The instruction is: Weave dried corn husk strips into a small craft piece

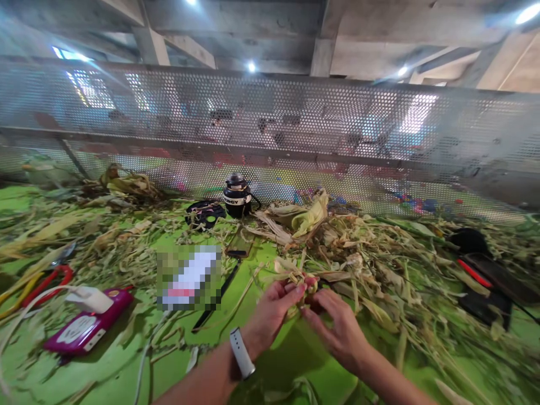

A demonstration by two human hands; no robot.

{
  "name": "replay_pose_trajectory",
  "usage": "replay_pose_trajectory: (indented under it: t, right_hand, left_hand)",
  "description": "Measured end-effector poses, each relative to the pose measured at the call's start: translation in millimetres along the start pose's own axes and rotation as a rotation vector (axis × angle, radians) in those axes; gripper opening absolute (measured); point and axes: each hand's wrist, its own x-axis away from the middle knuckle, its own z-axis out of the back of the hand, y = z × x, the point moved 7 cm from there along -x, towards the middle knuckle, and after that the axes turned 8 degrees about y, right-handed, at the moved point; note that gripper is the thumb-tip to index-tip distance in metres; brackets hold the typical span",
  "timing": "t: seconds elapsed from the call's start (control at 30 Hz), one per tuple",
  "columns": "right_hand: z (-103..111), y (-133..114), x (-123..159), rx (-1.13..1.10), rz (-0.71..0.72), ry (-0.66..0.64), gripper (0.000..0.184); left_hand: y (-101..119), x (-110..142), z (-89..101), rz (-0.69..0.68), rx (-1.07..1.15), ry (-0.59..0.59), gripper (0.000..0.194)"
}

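Note:
My left hand [272, 312], with a white band on its wrist, and my right hand [337, 326] meet over a small bundle of dried corn husk strips [295, 275] on the green table [274, 360]. The fingers of both hands pinch and curl around the strips. A large heap of dry husks [367, 264] lies just beyond and to the right of my hands.
A magenta power bank [86, 326] with a white plug lies at the left, red-handled pliers [46, 281] beside it. A black pen [217, 298], a black disc [205, 214] and a dark jar [237, 196] stand further back. Black cases [489, 281] lie right. A perforated metal screen [270, 129] closes the far edge.

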Motion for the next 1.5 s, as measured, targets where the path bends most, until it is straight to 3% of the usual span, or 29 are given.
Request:
replay_pose_trajectory:
  t: [0.17, 0.4, 0.57, 0.7, 0.83, 0.93, 1.03, 1.13, 1.2, 1.37, 1.43, 1.5]
  right_hand:
    - [-16.1, 15.5, 4.1, -0.255, -0.278, -0.062, 0.028]
    - [-19.2, 25.9, 8.7, -0.398, -0.407, -0.210, 0.031]
    - [-19.6, 18.9, 5.9, -0.427, -0.391, -0.270, 0.032]
    - [-18.0, 12.5, 6.1, -0.309, -0.274, -0.319, 0.029]
    - [14.2, -0.2, -0.2, -0.031, 0.042, 0.010, 0.010]
    - [26.8, -6.0, -1.2, 0.099, 0.154, 0.162, 0.027]
    - [11.6, -2.3, -3.0, 0.150, 0.128, 0.020, 0.029]
    - [-9.9, 3.9, -1.0, 0.077, 0.054, -0.186, 0.029]
    - [-17.9, 5.4, 1.2, 0.025, 0.035, -0.246, 0.030]
    - [-16.7, -0.6, 4.4, -0.122, 0.154, -0.164, 0.029]
    - [-10.5, 2.7, 3.2, -0.210, 0.138, -0.080, 0.029]
    - [-4.6, 10.6, 0.5, -0.274, 0.062, -0.006, 0.025]
  left_hand:
    - [-0.9, 3.1, -2.4, -0.004, -0.049, 0.014, 0.026]
    - [16.0, -3.4, 9.1, -0.036, 0.033, 0.089, 0.022]
    - [25.5, -3.5, 10.7, -0.031, 0.075, 0.095, 0.022]
    - [26.0, -1.3, 13.2, 0.011, -0.086, 0.097, 0.024]
    - [18.3, 0.6, 12.6, 0.072, -0.410, 0.044, 0.028]
    - [6.9, 4.1, 2.8, 0.104, -0.546, -0.087, 0.024]
    - [-6.2, 8.9, -8.1, 0.112, -0.597, -0.231, 0.012]
    - [-22.3, 13.3, -9.0, 0.157, -0.721, -0.319, 0.019]
    - [-32.1, 16.3, -4.4, 0.217, -0.818, -0.343, 0.021]
    - [-30.8, 21.2, -5.0, 0.252, -0.820, -0.393, 0.015]
    - [-23.7, 21.2, -9.1, 0.242, -0.789, -0.402, 0.008]
    - [-16.0, 20.0, -12.8, 0.222, -0.743, -0.394, 0.016]
